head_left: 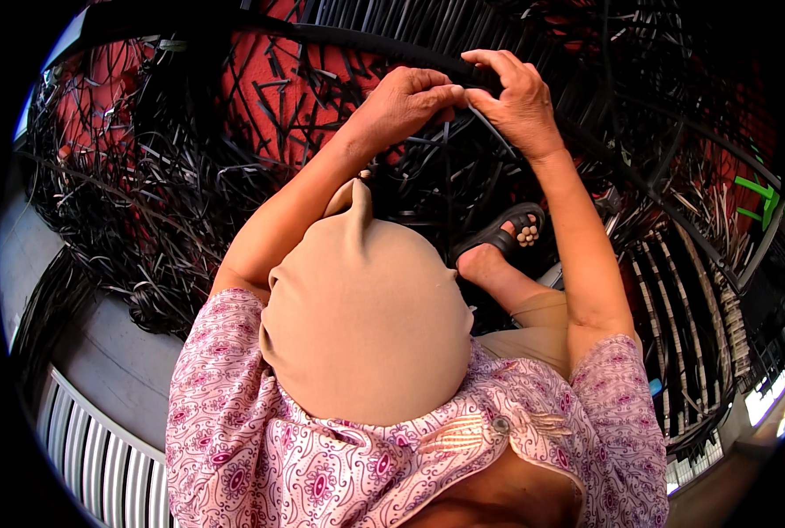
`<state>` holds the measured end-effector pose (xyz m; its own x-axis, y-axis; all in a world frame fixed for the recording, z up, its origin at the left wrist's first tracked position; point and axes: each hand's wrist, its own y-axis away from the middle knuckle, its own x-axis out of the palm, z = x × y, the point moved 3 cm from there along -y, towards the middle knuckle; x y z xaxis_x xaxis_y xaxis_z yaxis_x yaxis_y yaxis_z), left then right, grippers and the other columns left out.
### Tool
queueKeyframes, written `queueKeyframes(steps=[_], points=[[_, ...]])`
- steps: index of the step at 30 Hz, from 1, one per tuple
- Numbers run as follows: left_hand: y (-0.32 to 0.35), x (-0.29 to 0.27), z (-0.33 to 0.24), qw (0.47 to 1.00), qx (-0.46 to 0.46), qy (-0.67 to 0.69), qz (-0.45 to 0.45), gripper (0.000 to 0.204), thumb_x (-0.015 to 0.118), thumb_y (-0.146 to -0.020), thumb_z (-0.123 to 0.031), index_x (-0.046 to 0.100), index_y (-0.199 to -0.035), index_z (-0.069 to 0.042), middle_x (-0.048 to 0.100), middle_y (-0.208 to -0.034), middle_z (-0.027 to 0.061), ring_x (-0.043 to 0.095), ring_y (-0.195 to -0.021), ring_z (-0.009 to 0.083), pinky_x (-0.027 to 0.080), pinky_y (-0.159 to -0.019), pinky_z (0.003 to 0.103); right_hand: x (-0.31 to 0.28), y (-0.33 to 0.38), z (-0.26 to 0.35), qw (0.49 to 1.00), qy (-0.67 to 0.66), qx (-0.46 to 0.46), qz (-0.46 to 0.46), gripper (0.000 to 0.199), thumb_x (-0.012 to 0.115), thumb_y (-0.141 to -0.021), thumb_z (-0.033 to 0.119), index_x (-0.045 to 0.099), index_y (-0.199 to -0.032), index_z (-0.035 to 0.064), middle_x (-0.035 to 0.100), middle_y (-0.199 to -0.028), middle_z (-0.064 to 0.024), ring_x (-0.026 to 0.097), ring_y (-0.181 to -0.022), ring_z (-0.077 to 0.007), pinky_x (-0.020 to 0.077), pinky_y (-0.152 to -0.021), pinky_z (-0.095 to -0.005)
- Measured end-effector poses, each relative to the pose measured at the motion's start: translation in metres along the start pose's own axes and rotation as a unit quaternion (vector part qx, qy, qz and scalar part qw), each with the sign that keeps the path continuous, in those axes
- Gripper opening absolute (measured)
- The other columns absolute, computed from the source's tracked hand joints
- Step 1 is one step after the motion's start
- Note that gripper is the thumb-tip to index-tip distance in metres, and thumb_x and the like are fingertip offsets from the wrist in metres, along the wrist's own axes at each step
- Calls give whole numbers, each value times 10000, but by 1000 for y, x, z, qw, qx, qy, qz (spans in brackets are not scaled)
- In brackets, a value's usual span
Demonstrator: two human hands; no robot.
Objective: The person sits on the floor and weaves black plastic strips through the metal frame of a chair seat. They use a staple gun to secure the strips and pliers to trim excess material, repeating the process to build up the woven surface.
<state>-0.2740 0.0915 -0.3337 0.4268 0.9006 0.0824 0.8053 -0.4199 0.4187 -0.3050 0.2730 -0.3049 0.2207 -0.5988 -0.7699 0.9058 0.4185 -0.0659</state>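
Note:
My left hand (414,99) is closed in a pinch at the upper middle of the view. A thin black strip (494,130) comes from its fingertips and curves down under my right hand (523,104). My right thumb tip meets the left fingertips beside the strip. The right index finger reaches forward, well apart from the thumb, in a rounded gap. Just beyond both hands runs a broad dark band (401,48), with a row of parallel dark strips (427,19) behind it. Shadow hides the undersides of the fingers.
Loose black strips (172,211) lie heaped at left over a red surface (273,101). At right are a curved rack of banded rods (683,308) and a green plastic piece (773,202). A sandalled foot (507,238) is below the right hand; a slatted metal panel (102,453) stands lower left.

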Motion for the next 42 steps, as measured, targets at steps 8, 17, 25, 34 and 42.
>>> queueKeyframes(steps=[8, 17, 25, 34, 42], points=[[2, 3, -24, 998, -8, 53, 16, 330, 591, -1032, -296, 730, -984, -1, 635, -769, -33, 541, -711, 42, 418, -621, 209, 15, -3, -1, 977, 145, -115, -108, 294, 770, -782, 207, 706, -1061, 142, 647, -858, -3, 663, -823, -194, 485, -754, -347], [-4, -27, -52, 901, 302, -281, -138, 209, 716, -926, -219, 703, -1057, -57, 659, -891, 32, 635, -806, 177, 522, -747, 304, 14, -8, -6, 983, 115, -114, -90, 239, 694, -874, 298, 683, -1021, 110, 645, -826, -36, 660, -792, -240, 495, -736, -373], [-35, -25, -67, 821, 368, -429, -83, 191, 764, -832, -239, 700, -959, -112, 625, -858, 42, 642, -829, 262, 515, -731, 368, 7, -13, -5, 982, 124, -116, -87, 252, 759, -836, 326, 673, -912, 101, 645, -782, -47, 667, -725, -248, 519, -671, -360], [-88, -24, -109, 900, 287, -327, -14, 239, 763, -822, -220, 660, -834, -6, 633, -737, 174, 645, -712, 333, 490, -656, 421, -45, -46, -21, 993, 103, -28, -54, 416, 822, -790, 329, 680, -1106, 97, 746, -904, -72, 727, -781, -262, 588, -736, -352], [-128, -39, -132, 865, 371, -337, 33, 233, 772, -838, -216, 684, -782, -8, 589, -654, 75, 581, -636, 199, 442, -607, 358, -118, -16, -39, 968, -8, -37, -250, 369, 777, -873, 140, 663, -1218, 76, 721, -957, -45, 686, -857, -137, 551, -816, -284]])
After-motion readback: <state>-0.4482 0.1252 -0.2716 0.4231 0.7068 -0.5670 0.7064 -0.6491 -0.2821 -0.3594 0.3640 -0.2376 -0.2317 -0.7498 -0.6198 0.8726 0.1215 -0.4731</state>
